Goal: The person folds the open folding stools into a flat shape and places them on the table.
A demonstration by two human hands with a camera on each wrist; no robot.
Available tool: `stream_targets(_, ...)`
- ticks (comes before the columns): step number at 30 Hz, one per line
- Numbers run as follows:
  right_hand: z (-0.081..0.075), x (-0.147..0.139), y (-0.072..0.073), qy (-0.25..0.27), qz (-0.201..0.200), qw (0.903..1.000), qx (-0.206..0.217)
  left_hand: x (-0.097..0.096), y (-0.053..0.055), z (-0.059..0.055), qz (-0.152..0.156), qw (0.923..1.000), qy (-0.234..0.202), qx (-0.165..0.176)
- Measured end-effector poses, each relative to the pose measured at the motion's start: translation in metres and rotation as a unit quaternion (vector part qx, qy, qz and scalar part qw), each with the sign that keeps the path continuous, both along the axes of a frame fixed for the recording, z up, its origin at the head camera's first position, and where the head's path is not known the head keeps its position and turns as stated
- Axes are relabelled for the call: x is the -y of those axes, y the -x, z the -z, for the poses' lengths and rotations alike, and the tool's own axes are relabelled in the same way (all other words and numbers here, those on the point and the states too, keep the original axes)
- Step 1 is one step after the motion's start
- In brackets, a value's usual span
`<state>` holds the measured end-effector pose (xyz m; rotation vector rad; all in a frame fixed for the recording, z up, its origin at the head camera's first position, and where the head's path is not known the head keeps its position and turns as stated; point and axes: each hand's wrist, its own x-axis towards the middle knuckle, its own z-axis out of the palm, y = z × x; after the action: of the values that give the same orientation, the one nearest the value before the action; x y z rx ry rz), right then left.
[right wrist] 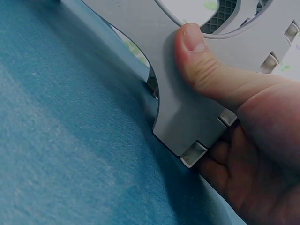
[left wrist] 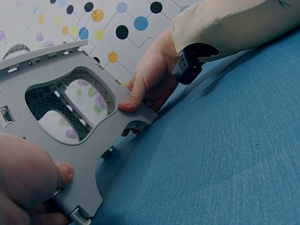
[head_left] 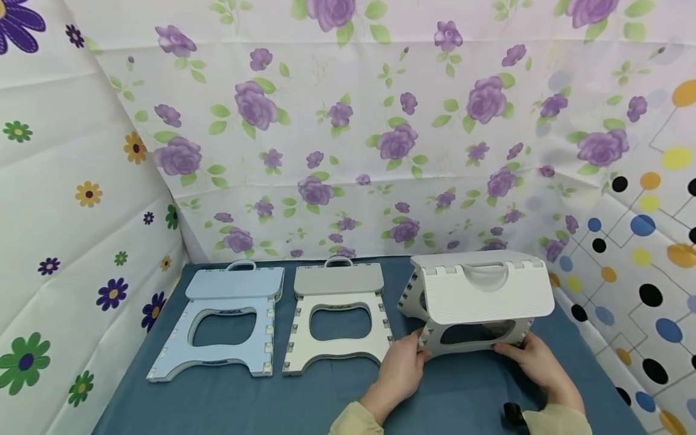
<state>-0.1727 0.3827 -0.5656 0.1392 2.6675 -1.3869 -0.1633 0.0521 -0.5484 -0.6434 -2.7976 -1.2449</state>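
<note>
A grey-white folding step stool (head_left: 484,293) stands partly unfolded at the right of the table, its handle on the top panel. My left hand (head_left: 401,370) grips the stool's near leg panel at its left edge, thumb on the front face. On the opposite edge my right hand (head_left: 535,362) holds the same panel, its thumb (right wrist: 206,65) pressed beside the oval opening and the fingers curled behind. In the left wrist view both hands show on the leg panel (left wrist: 89,159), close over the blue cloth.
A folded light blue stool (head_left: 217,326) lies flat at the left of the table. Beside it lies a folded cream stool with a grey-green top (head_left: 339,314), near my left hand. Blue cloth (head_left: 228,405) covers the table. Patterned sheets (head_left: 348,139) hang behind and at both sides.
</note>
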Motion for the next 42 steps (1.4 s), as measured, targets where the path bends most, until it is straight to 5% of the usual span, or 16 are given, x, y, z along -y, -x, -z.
stream_targets(42,-0.0002,-0.0036,-0.0012,-0.010,-0.012,0.9999,-0.001,-0.0019,-0.0016,0.0003,0.001,0.9999,0.007,0.016)
